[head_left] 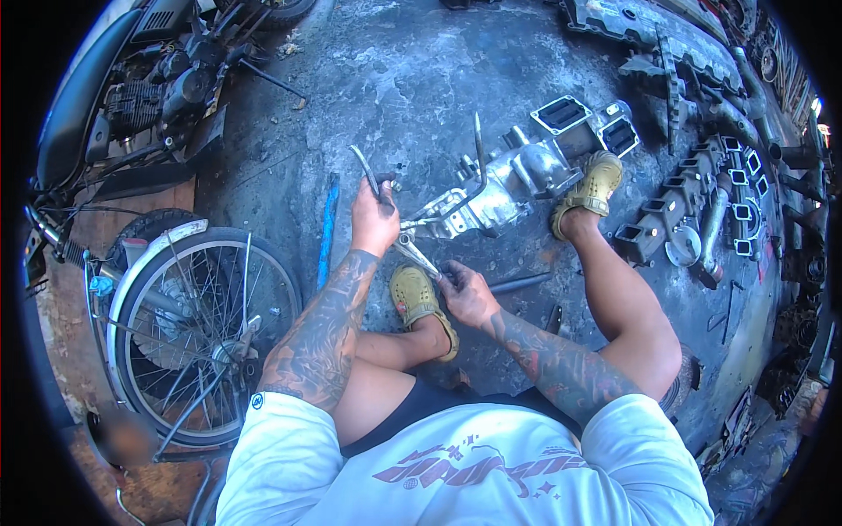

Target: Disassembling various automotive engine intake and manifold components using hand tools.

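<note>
My left hand (pixel 374 221) is closed round a curved grey metal piece (pixel 363 167), whose upper end sticks out past the fingers. My right hand (pixel 467 294) grips a silver wrench (pixel 416 252). The wrench's head meets a fitting at the near left end of a silver cast-metal engine part (pixel 504 186) lying on the floor. A bent dark rod (pixel 480 153) rises from that part. My fingertips partly hide the curved piece and the wrench's handle.
My feet in yellow clogs (pixel 417 298) stand on both sides of the part. A bicycle wheel (pixel 215 337) and motorcycle engine (pixel 145 105) are at left. Metal manifolds (pixel 671 206) and flat gaskets (pixel 744 210) lie at right. A blue strip (pixel 328 230) and dark bar (pixel 522 282) lie nearby.
</note>
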A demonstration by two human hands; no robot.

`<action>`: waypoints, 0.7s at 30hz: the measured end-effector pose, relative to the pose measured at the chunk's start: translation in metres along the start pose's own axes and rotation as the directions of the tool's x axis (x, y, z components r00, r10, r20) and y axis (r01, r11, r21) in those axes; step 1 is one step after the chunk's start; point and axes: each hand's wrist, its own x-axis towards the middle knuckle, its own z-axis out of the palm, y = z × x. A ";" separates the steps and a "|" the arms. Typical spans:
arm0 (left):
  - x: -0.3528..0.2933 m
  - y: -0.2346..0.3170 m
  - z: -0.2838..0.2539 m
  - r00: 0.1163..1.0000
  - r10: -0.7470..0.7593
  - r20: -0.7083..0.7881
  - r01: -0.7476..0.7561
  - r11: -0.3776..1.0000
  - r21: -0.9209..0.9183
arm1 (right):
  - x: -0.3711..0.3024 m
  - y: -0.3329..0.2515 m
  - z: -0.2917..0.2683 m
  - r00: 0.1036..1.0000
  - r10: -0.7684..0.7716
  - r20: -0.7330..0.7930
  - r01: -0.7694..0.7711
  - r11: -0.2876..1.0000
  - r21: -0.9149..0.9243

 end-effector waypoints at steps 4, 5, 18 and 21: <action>0.003 0.000 0.000 1.000 -0.026 0.009 0.026 0.999 -0.037 | -0.010 -0.011 0.013 0.997 -0.005 -0.078 0.007 1.000 0.025; 0.003 0.000 0.000 0.997 -0.053 0.049 0.055 0.998 -0.040 | -0.010 -0.010 0.017 0.994 -0.003 -0.106 0.002 1.000 -0.008; -0.001 0.002 -0.001 0.999 -0.036 0.036 0.037 0.998 -0.047 | 0.083 -0.068 -0.091 0.938 -0.096 0.333 0.301 0.700 -0.647; -0.002 0.000 0.001 0.995 -0.044 0.087 0.049 0.997 -0.054 | 0.110 -0.070 -0.094 0.920 -0.181 0.348 0.352 0.771 -0.530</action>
